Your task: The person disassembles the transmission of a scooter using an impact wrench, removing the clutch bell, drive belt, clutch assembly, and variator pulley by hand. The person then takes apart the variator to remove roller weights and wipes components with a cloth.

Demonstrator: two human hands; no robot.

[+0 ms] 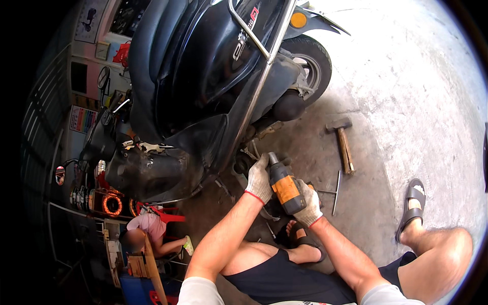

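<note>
White-gloved left hand (260,182): beside the nose of a black-and-orange power driver (286,189); cannot tell whether it grips.
White-gloved right hand (309,207): closed around the driver's handle.
Driver: between both hands, near the glossy black scooter (203,66).

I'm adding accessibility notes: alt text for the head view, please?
A gloved right hand holds an orange-and-black power tool beside a dark scooter, the gloved left hand close to the tool's nose. A hammer and a T-shaped metal tool lie on the floor.
</note>
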